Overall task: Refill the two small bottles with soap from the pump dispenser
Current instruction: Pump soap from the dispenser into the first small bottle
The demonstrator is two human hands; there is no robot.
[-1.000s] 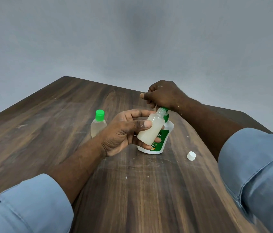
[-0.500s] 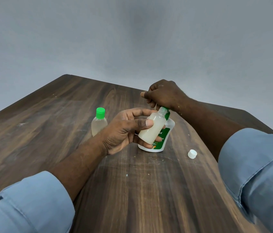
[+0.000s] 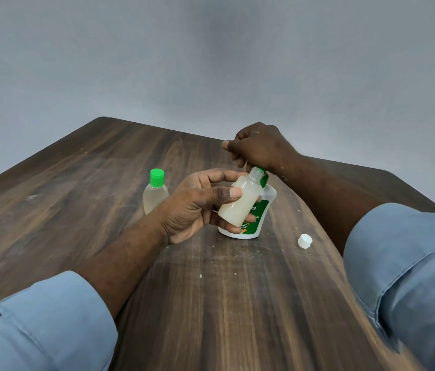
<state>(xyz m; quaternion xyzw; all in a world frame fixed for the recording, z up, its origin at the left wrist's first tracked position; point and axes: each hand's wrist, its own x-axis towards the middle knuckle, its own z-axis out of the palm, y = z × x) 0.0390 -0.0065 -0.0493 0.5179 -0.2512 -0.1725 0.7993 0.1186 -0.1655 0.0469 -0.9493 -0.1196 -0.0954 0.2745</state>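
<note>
- While the left hand grips the open bottle between thumb and curled fingers, it holds that bottle off the surface, tilted, with its threaded neck just under the right hand.
- Head view, open bottle: it is filled most of the way with cloudy whitish liquid. It sits in front of the dispenser and hides part of the green label.
- Right hand: it sits on top of the dispenser with its fingers curled down over the pump head. The pump head and spout are hidden beneath them, so whether the spout meets the bottle's neck cannot be told.
- Dispenser: white with a green collar, it stands on the surface near the middle.
- Capped bottle: it stands upright on the surface just left of the left hand, with its green cap on and pale liquid inside.
- White cap: it lies on the surface to the right of the dispenser, apart from it and near the right forearm.
- Sleeves: light blue fabric covers both arms at the bottom corners, and a grey wall rises beyond the surface.
</note>
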